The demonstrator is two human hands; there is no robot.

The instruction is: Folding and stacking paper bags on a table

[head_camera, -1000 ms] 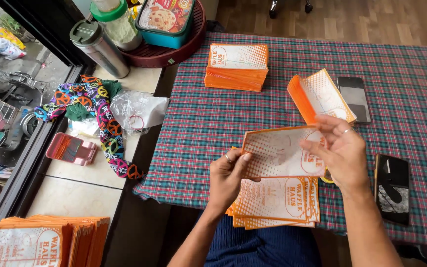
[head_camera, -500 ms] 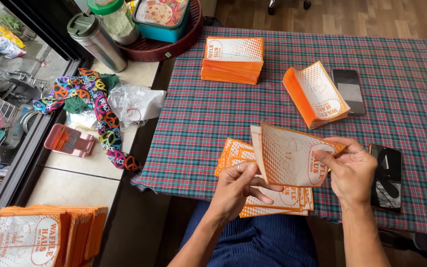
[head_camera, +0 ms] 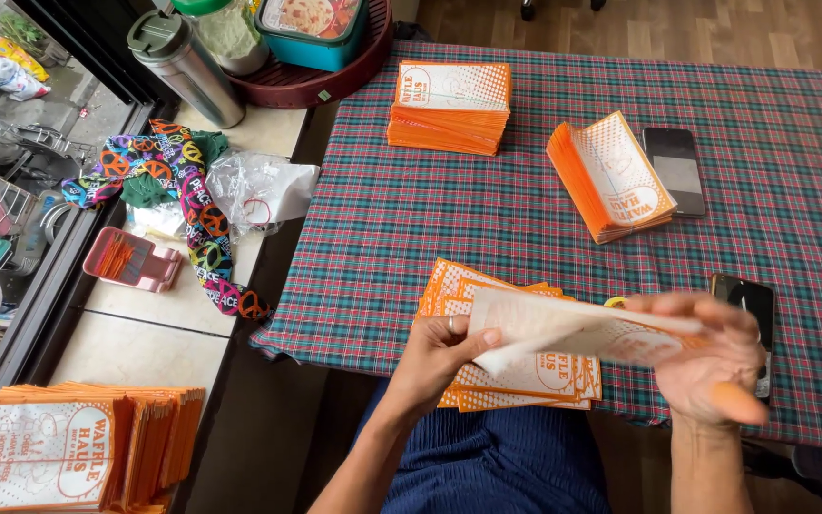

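Note:
An orange-and-white paper bag is held flat above the table's near edge. My left hand pinches its left end, and my right hand grips its right end from below. Under it lies a loose fan of the same paper bags on the red-green plaid tablecloth. Two neat stacks of bags sit further back: one at the far middle, another leaning to the right of it.
A dark phone lies by the right stack, and a second phone is beside my right hand. A steel flask, a teal container, a patterned strap and a pink tray crowd the left counter. More bags are stacked lower left.
The bag that stood tilted up between my hands has swung down to lie nearly flat. My right hand has turned palm up under its right end.

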